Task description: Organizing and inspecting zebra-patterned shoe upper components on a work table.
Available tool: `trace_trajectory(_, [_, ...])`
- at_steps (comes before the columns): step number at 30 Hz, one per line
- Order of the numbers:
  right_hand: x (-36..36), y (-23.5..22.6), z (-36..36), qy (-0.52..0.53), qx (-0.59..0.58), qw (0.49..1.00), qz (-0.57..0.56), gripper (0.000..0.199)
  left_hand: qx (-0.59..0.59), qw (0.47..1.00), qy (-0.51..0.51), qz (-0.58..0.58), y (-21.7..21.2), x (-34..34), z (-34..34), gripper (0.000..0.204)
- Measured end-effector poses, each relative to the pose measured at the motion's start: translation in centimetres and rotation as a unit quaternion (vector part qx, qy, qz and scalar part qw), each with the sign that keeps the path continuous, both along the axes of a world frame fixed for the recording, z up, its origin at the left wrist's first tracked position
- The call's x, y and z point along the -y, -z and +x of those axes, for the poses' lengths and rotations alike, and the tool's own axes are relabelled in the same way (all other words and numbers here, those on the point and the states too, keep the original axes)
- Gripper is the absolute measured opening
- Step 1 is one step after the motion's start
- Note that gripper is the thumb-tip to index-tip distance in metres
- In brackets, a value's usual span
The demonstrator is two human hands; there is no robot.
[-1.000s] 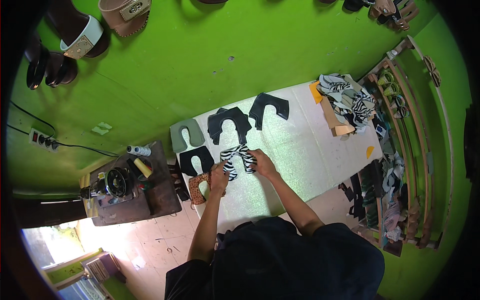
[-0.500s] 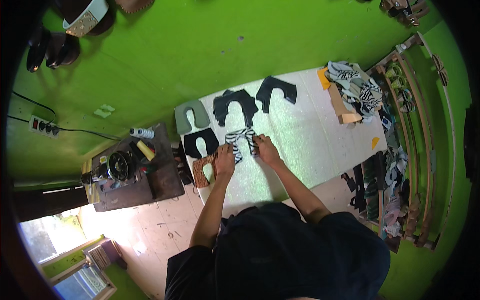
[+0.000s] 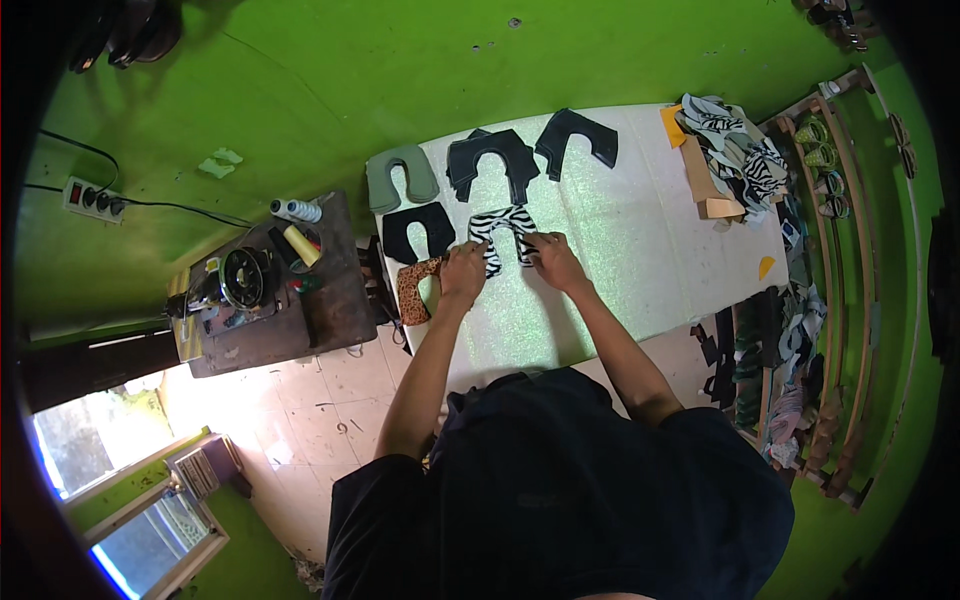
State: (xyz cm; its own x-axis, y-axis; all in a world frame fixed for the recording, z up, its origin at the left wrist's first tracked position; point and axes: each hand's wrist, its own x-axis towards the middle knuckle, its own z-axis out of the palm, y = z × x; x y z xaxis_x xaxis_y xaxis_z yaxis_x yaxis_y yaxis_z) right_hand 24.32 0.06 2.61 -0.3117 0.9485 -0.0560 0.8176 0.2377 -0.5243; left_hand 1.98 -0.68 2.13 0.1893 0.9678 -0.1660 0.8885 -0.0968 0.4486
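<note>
White, glittery tabletop (image 3: 640,240) in front of me. At my left end, far to near: grey-green U-shaped piece (image 3: 424,182), black U-shaped piece (image 3: 440,230), leopard-print piece (image 3: 411,292). Along the far side, a stack of black arched pieces (image 3: 491,143), then another black arched piece (image 3: 572,128) just beside. Zebra-print piece (image 3: 503,217) lies nearer me than the stack. Right end: heap of mixed scraps (image 3: 732,155), small orange offcut (image 3: 766,267) near the edge.
</note>
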Motion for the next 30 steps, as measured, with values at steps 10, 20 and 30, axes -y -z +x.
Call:
trace_trajectory(10, [5.8, -5.3, 2.1, 0.153, -0.29, 0.937, -0.124, 0.043, 0.473, 0.859, -0.079, -0.182, -5.7, 5.7, -6.3, 0.033])
trace_trajectory(20, [13.6, -11.3, 3.6, 0.25, -0.38, 0.889, -0.057, 0.031, 0.525, 0.792, -0.119, -0.288, -9.3, 7.2, -4.2, 0.028])
trace_trajectory(30, [22.9, -11.8, 13.2, 0.354, -0.446, 0.822, 0.017, 0.033, 0.435, 0.844, 0.024, -0.313, -12.8, 8.7, 9.2, 0.027])
